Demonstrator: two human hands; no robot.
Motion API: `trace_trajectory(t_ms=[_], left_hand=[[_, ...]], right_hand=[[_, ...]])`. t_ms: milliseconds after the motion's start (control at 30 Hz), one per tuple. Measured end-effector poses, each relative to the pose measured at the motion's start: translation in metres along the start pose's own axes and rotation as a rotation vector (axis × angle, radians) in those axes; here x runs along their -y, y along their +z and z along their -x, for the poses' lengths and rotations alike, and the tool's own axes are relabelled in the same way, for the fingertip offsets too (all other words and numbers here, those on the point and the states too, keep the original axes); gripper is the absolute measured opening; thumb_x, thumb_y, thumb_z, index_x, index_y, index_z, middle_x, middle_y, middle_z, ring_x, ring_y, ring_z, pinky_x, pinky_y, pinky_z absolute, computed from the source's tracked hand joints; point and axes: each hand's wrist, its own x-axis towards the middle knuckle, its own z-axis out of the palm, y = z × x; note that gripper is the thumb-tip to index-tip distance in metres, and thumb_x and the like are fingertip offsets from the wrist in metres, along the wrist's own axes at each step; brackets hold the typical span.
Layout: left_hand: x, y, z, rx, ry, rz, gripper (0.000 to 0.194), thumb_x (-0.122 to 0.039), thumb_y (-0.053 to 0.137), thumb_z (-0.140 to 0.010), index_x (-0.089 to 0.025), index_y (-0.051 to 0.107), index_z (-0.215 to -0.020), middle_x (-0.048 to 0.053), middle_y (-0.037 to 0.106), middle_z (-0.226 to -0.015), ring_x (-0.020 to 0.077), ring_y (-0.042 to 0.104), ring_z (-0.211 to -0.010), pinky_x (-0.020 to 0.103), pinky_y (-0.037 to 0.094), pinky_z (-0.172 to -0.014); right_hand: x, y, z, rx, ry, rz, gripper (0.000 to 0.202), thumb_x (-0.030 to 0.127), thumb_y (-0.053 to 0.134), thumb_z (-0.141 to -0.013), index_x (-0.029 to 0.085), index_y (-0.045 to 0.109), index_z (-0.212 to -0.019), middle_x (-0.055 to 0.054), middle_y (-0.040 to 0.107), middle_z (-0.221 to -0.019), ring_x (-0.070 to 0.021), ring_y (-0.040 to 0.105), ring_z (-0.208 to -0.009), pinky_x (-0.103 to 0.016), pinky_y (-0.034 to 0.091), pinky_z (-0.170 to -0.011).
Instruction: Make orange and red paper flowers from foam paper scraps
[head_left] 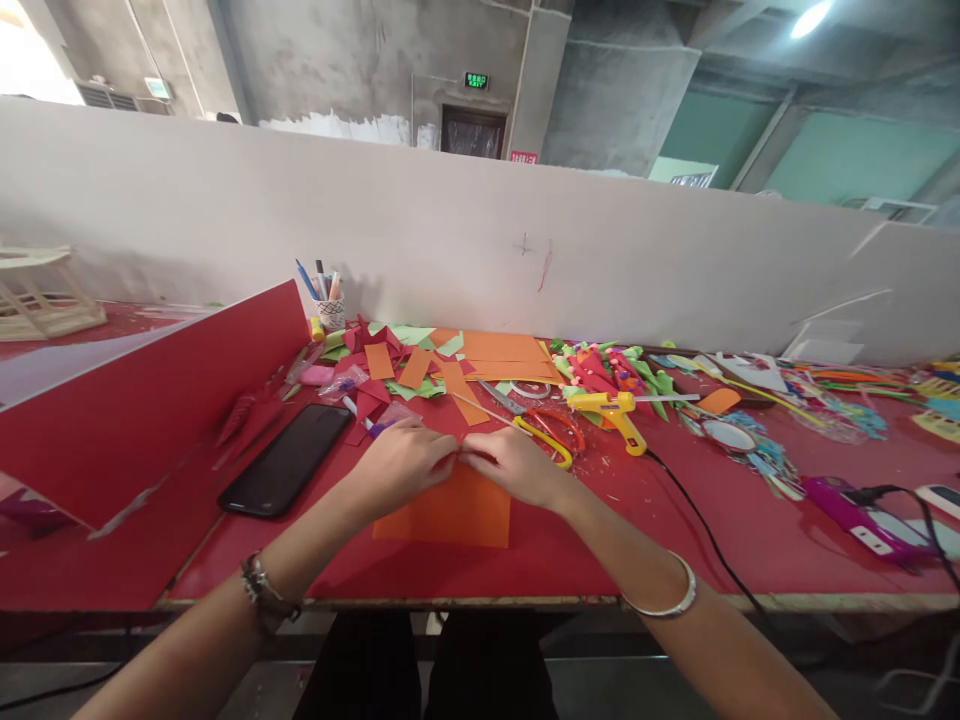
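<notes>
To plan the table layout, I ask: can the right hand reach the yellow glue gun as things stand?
Likely yes: the yellow glue gun lies near the right hand, its handle uncovered; the scissors are beside it, not on it. The hand would first have to leave the orange sheet.

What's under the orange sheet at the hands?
Red tabletop borders the orange sheet; anything directly beneath it is covered. The left hand and right hand hide part of its far side.

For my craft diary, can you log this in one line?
left hand: at orange paper; right hand: at orange paper; glue gun: right of hands; phone: left of hands
</notes>
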Motion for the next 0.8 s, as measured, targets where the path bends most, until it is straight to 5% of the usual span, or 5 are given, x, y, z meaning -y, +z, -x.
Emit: trace_trajectory(t_ms=[200, 500, 633, 733, 800], left_hand=[[-0.001, 0.008, 0.005, -0.248, 0.134, -0.203, 0.02, -0.01, 0.04, -0.074, -0.017, 0.052, -0.059, -0.004, 0.052, -0.047, 0.0091, 0.044, -0.042, 0.023, 0.033, -0.055], [0.044, 0.001, 0.033, -0.169, 0.057, -0.259, 0.021, -0.015, 0.042, -0.077, -0.018, 0.053, -0.059, -0.004, 0.056, -0.05, 0.0091, 0.046, -0.047, 0.024, 0.036, -0.063], [0.052, -0.004, 0.036, -0.204, -0.276, 0.06, 0.02, -0.022, 0.04, -0.08, -0.018, 0.057, -0.071, 0.0, 0.061, -0.062, 0.0123, 0.053, -0.06, 0.023, 0.038, -0.063], [0.04, -0.006, 0.029, -0.023, -0.202, 0.501, 0.03, -0.028, 0.029, -0.087, -0.017, 0.056, -0.092, 0.003, 0.064, -0.086, 0.0123, 0.056, -0.072, 0.02, 0.04, -0.063], [0.028, -0.004, 0.022, 0.095, -0.148, 0.504, 0.033, -0.031, 0.029, -0.088, -0.015, 0.058, -0.083, 0.003, 0.063, -0.075, 0.0123, 0.054, -0.065, 0.02, 0.037, -0.057]], right_hand=[[0.005, -0.005, 0.002, 0.005, -0.02, -0.07, 0.028, 0.033, 0.037, -0.087, 0.018, 0.054, -0.07, 0.002, 0.051, -0.059, -0.0092, 0.043, -0.054, -0.019, 0.029, -0.053], [-0.017, -0.015, 0.018, -0.013, 0.046, -0.111, 0.031, 0.035, 0.037, -0.086, 0.018, 0.057, -0.069, 0.002, 0.051, -0.058, -0.0091, 0.042, -0.053, -0.02, 0.03, -0.054], [-0.024, -0.019, 0.022, -0.037, 0.083, -0.128, 0.03, 0.036, 0.039, -0.085, 0.018, 0.058, -0.07, 0.002, 0.054, -0.06, -0.0099, 0.045, -0.055, -0.02, 0.032, -0.055], [-0.025, -0.017, 0.019, -0.015, 0.034, -0.111, 0.029, 0.036, 0.038, -0.086, 0.019, 0.059, -0.073, 0.001, 0.057, -0.065, -0.0106, 0.049, -0.059, -0.021, 0.035, -0.058], [-0.023, -0.015, 0.015, -0.045, 0.003, -0.017, 0.027, 0.032, 0.037, -0.087, 0.02, 0.059, -0.076, 0.0, 0.061, -0.07, -0.0118, 0.052, -0.065, -0.023, 0.036, -0.065]])
